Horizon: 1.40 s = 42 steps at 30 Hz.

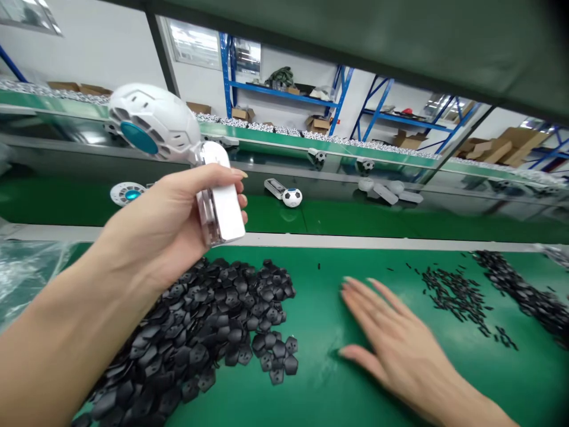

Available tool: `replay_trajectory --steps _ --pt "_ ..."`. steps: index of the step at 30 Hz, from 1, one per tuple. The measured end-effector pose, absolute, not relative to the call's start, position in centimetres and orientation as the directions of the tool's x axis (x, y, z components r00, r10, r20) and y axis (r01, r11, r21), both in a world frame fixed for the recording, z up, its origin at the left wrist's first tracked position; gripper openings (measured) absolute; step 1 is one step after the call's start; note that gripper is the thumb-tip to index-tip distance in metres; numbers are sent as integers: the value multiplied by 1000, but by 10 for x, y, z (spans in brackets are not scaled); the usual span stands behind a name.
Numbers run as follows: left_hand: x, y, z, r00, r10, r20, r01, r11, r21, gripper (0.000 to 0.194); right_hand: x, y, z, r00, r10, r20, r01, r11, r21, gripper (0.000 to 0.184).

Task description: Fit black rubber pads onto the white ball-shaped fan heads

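Observation:
My left hand [169, 207] is raised over the bench, its fingers wrapped around the handle of a white handheld fan [155, 121]. The fan's ball-shaped head has vents and a teal disc, and it tilts up to the left. My right hand [393, 332] is low over the green bench top [326, 391], palm down, fingers stretched out and holding nothing. Whether it touches the surface I cannot tell. Between the two hands lies a heap of black pentagon pieces [217, 314]. To the right of my right hand are small black strips [457, 296].
Beyond the bench's pale edge strip [338, 240], a green belt carries a black-and-white football-patterned fan [292, 197], other white fans [386, 193] and a round fan head [127, 193]. Clear plastic [31, 276] lies at left. More dark pieces [528, 290] lie far right. A shelf [377, 47] hangs overhead.

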<state>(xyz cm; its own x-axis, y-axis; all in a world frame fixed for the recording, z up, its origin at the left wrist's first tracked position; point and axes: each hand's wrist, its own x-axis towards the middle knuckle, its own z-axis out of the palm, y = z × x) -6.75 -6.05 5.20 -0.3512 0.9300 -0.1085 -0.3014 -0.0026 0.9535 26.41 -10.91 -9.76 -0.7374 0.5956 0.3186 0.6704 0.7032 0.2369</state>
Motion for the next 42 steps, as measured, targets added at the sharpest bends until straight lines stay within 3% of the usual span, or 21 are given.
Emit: replay_trajectory --steps 3,5,7,10,12,14,16,18,19,21,24,28,34,39,42 --pt "-66 -57 53 -339 936 -98 -341 -25 940 5 287 -109 -91 -548 680 487 836 458 302 65" --pt "-60 -56 53 -325 939 -108 -352 -14 936 5 274 -104 -87 -585 678 444 810 517 277 63" --pt "-53 -58 49 -314 938 -144 -339 31 940 7 247 -92 -86 -690 651 315 720 664 204 65" --pt "-45 -62 39 -281 935 -216 -298 129 946 20 218 -72 -93 -759 634 150 648 758 77 78" --pt "-42 -62 31 -256 938 -234 -281 159 946 30 225 -64 -97 -674 725 143 738 668 89 87" --pt "-41 -60 24 -251 943 -216 -288 140 947 38 247 -65 -94 -490 838 239 871 458 180 96" --pt "-38 -56 18 -255 950 -182 -299 102 949 42 267 -72 -82 -391 847 360 917 326 231 95" --pt "-34 -51 14 -258 958 -125 -282 49 958 39 268 -82 -66 -409 809 422 911 391 133 79" --pt "-32 -50 11 -263 961 -83 -262 11 965 36 261 -87 -60 -466 799 381 866 499 13 65" --pt "-30 -49 8 -275 961 37 -206 -96 974 24 238 -95 -53 -628 754 193 678 652 -340 35" --pt "-31 -54 4 -236 954 183 -121 -216 969 17 205 -98 -56 -733 674 88 516 637 -573 14" --pt "-33 -62 3 -234 966 108 -156 -147 977 23 196 -95 -69 -775 626 94 430 630 -647 12" --pt "-18 -64 0 -177 980 -87 -265 37 964 25 192 -91 -76 -829 557 36 456 713 -533 6" --pt "-5 -66 -1 10 946 -324 -381 303 873 18 187 -84 -67 -810 586 -20 409 542 -734 16" --pt "8 -63 0 -3 967 -256 -442 228 867 8 203 -72 -52 -773 635 5 415 512 -752 13"
